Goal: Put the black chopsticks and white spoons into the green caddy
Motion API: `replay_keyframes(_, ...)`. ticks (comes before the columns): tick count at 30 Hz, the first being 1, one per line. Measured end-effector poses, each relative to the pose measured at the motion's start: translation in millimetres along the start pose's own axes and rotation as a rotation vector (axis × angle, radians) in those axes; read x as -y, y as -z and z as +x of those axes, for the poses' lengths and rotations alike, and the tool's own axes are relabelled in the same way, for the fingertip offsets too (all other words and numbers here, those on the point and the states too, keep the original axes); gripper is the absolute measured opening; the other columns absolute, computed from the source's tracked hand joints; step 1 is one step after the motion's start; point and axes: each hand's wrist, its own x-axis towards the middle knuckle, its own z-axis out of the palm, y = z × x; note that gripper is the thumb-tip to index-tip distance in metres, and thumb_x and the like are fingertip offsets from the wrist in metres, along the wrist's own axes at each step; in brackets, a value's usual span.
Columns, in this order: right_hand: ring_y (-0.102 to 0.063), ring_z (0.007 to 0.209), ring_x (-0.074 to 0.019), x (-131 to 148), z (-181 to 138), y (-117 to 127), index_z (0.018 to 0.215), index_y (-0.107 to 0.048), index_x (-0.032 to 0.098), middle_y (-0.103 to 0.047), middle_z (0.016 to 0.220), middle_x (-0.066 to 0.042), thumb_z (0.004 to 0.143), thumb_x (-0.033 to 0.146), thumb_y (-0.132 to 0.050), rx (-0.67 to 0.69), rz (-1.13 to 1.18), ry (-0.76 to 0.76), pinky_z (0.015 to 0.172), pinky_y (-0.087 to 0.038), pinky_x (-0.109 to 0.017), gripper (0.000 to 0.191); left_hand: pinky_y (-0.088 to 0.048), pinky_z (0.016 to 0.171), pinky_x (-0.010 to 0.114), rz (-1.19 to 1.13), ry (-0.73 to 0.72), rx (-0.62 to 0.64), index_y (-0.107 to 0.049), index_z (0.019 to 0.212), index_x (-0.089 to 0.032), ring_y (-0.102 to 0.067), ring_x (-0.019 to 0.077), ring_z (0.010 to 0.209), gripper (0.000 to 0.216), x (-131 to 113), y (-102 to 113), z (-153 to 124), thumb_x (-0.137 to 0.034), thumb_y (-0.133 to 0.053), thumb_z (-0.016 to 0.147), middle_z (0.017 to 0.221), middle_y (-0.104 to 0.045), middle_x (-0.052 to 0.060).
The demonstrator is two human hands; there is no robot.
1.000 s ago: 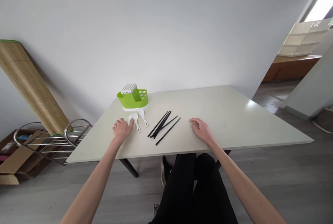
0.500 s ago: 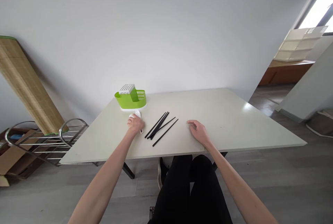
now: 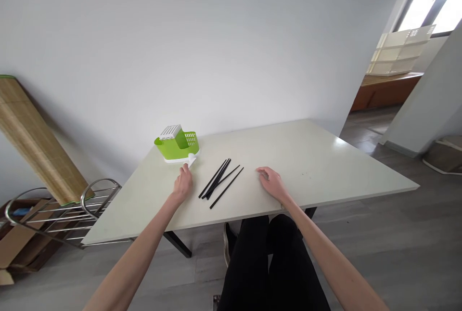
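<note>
My left hand (image 3: 183,182) is closed in a pinch on a white spoon (image 3: 191,159), whose far end shows just past the fingertips. The spoon is in front of a green and white cutlery basket (image 3: 175,151); I cannot tell whether they touch. To the right of that hand, several black chopsticks (image 3: 220,181) lie loosely crossed on the table. Resting on the tabletop farther right is my right hand (image 3: 273,185), its fingers loosely curved and apart, with nothing in it.
The pale table (image 3: 288,147) meets the wall at its back edge. On the left, a rolled bamboo mat (image 3: 39,142) leans above a metal rack (image 3: 65,214), beside a cardboard box (image 3: 21,239). A stack of translucent bins (image 3: 400,51) stands at the far right.
The view has shifted slightly. My left hand has turned, and the white spoon now points up and away toward the basket. My right hand stays resting on the table.
</note>
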Motion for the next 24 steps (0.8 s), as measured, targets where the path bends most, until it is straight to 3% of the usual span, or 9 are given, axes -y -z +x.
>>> replay_keyframes(4,-0.071,0.116,-0.0249,-2,1,-1,0.118,-0.068,0.024,-0.075,0.125,-0.008,0.092,0.028,-0.049,-0.059,0.003,-0.023,0.107,-0.054,-0.045,0.031,-0.055,0.083,0.038,-0.022,-0.190,-0.025,-0.023,0.155,-0.011,-0.073,0.0275,0.098,0.064,-55,-5,-17,-0.002,-0.033,0.093,0.133,-0.057,0.025)
replay_keyframes(7,-0.069,0.118,-0.0258,-8,2,4,0.124,-0.063,0.022,-0.072,0.129,-0.012,0.094,0.029,-0.046,-0.141,-0.012,-0.060,0.103,-0.056,-0.044,0.036,-0.056,0.085,0.038,-0.018,-0.350,-0.013,-0.029,0.155,-0.013,-0.074,0.0262,0.098,0.064,-107,-20,-35,-0.002,-0.037,0.092,0.133,-0.059,0.023)
replay_keyframes(12,-0.067,0.117,-0.0313,-25,1,34,0.129,-0.060,0.018,-0.064,0.134,-0.019,0.092,0.032,-0.049,-0.244,-0.100,-0.127,0.102,-0.055,-0.051,0.042,-0.057,0.082,0.034,0.017,-0.459,-0.007,-0.034,0.155,-0.015,-0.074,0.0258,0.100,0.061,-173,-49,-52,-0.004,-0.040,0.095,0.132,-0.058,0.023)
replay_keyframes(17,-0.065,0.117,-0.0315,-36,-4,56,0.130,-0.061,0.020,-0.062,0.134,-0.018,0.089,0.033,-0.050,-0.262,-0.176,-0.161,0.103,-0.053,-0.049,0.044,-0.057,0.081,0.035,0.033,-0.450,-0.042,-0.031,0.160,-0.012,-0.071,0.0268,0.104,0.057,-201,-63,-48,-0.009,-0.032,0.102,0.134,-0.057,0.026)
replay_keyframes(24,-0.062,0.123,-0.0319,-33,-4,51,0.128,-0.062,0.019,-0.062,0.133,-0.017,0.088,0.031,-0.050,-0.246,-0.206,-0.142,0.109,-0.050,-0.049,0.043,-0.053,0.093,0.040,0.075,-0.477,-0.070,-0.039,0.157,-0.012,-0.064,0.0308,0.116,0.051,-209,-64,-46,-0.015,-0.036,0.106,0.131,-0.059,0.023)
